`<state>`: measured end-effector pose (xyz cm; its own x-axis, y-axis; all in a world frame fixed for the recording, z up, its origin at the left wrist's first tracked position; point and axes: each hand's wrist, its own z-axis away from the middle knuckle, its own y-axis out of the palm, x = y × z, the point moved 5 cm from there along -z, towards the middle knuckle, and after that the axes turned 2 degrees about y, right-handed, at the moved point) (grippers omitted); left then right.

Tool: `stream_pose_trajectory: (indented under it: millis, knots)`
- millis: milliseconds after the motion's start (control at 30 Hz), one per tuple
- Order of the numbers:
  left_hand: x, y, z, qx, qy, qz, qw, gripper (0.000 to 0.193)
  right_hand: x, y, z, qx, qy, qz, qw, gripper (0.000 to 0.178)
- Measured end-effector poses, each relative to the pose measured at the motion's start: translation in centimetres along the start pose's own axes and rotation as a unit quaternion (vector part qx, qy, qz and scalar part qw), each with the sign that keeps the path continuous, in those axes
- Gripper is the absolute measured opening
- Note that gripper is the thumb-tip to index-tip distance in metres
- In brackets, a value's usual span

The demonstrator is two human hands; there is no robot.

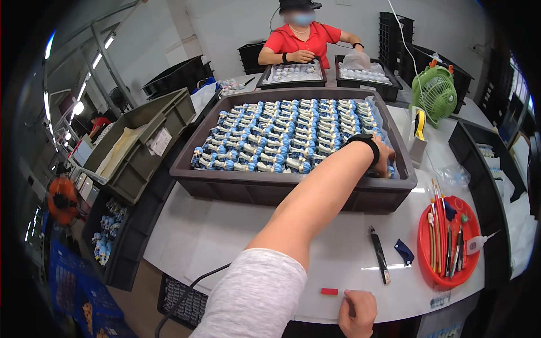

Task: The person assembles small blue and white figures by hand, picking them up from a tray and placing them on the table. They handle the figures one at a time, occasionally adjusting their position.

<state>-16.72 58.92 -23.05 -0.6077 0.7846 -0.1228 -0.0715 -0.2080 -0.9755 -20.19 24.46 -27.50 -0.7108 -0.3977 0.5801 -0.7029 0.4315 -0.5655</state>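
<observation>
My left arm, in a light grey sleeve, stretches across the large dark bin (pixel 270 179). My left hand (pixel 383 156), with a black band at its wrist, reaches down inside the bin's right end; its fingertips are mostly hidden. Rows of small blue-and-white figurines (pixel 282 135) fill the bin, some of them right beside that hand. Clear plastic film (pixel 389 132) lines the bin's right side. Low at the table's front edge, my right hand (pixel 358 312) rests with curled fingers, nothing visible in them. Just left of it lies a small red block (pixel 329 291).
A black pen-like tool (pixel 380 254) and dark blue scrap (pixel 404 252) lie on the white table. A red tray (pixel 424 248) holds brushes and a bottle. Further right stands a green fan (pixel 434 93). Opposite, a person in red (pixel 304 42) works at two trays. Crates stand left.
</observation>
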Motion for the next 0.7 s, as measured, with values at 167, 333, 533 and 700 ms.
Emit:
stream_pose_trajectory:
  millis: [167, 333, 533, 700]
  knots:
    - [0.2, -0.8, 0.5, -0.040, 0.003, 0.013, 0.999, 0.084, -0.3, 0.0, 0.1, -0.009, 0.006, -0.002, 1.000, 0.021]
    - [1.6, -3.4, 2.6, -0.092, 0.016, 0.075, 0.993, 0.071, -0.8, 0.7, 0.2, -0.001, 0.015, 0.004, 1.000, 0.023]
    - [0.4, -9.1, 9.7, -0.193, 0.085, 0.125, 0.970, 0.061, -1.5, 0.7, 0.7, -0.002, 0.019, 0.003, 1.000, 0.022]
    - [-3.5, -9.3, 20.6, -0.197, 0.208, 0.128, 0.950, 0.055, -0.8, 0.5, 1.0, -0.002, 0.005, 0.018, 1.000, 0.024]
